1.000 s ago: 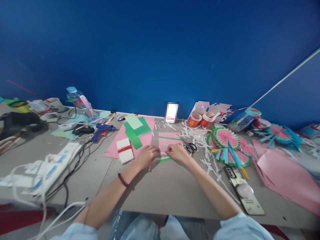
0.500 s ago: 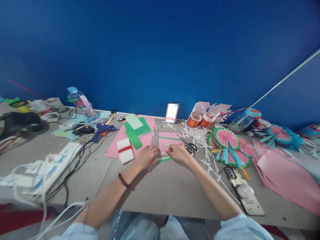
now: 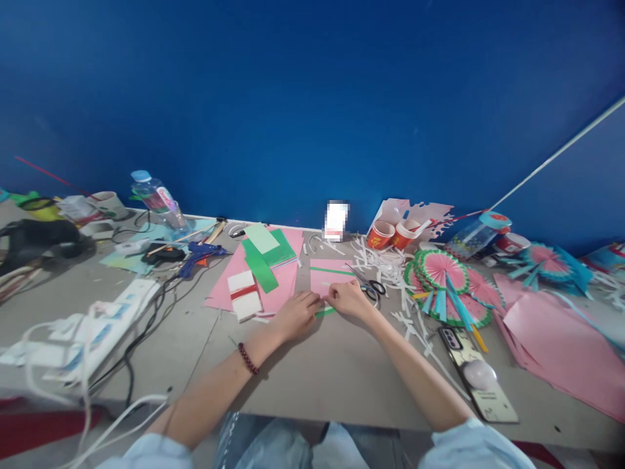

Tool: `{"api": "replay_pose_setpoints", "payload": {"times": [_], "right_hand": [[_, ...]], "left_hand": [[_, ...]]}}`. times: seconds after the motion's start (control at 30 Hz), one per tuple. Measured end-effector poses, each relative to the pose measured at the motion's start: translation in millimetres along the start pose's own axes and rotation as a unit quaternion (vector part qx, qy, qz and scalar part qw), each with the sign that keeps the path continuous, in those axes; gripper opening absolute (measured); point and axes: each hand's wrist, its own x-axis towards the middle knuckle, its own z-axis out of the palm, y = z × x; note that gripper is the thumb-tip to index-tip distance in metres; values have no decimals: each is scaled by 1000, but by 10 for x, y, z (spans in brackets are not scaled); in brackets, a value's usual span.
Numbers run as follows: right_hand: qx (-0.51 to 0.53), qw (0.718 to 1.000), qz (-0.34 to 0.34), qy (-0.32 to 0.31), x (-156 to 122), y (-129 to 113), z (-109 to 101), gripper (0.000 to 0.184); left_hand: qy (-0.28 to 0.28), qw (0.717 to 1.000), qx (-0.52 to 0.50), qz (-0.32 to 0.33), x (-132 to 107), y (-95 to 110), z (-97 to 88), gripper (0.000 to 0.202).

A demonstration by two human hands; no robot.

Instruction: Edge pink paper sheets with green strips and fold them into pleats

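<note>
Moved left hand [image 3: 299, 315] inward, just beside right hand [image 3: 348, 298], at near end of flat rectangular pink paper sheet [image 3: 321, 279] on grey counter [image 3: 312, 378]; apparently bringing both to one spot. Curling fingers [image 3: 311, 299] together; unable to confirm whether clamped on paper.

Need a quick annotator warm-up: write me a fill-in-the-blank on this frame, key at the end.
1. The left hand and right hand are close together by a sheet of paper that is mainly ____.
2. The beaded bracelet is worn on the ____ side of the body.
3. Of the two hands, the one nearer the scissors is the ____ one.
4. The wall behind the table is ____.

Missing words: pink; left; right; blue.
</note>
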Motion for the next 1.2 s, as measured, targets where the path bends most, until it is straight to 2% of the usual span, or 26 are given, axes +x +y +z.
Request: {"api": "replay_pose_setpoints", "payload": {"times": [0.4,0.67,1.2], "right_hand": [[-3,1000,-5,-20,9,47,-35,19],[21,999,-2,-34,-11,10,-130,10],[6,998,45,-35,-14,18,-126,12]], "left_hand": [[-9,996,94,-10,9,195,-17,33],[-19,997,49,-61,19,222,-13,32],[-49,995,64,-57,28,208,-41,34]]}}
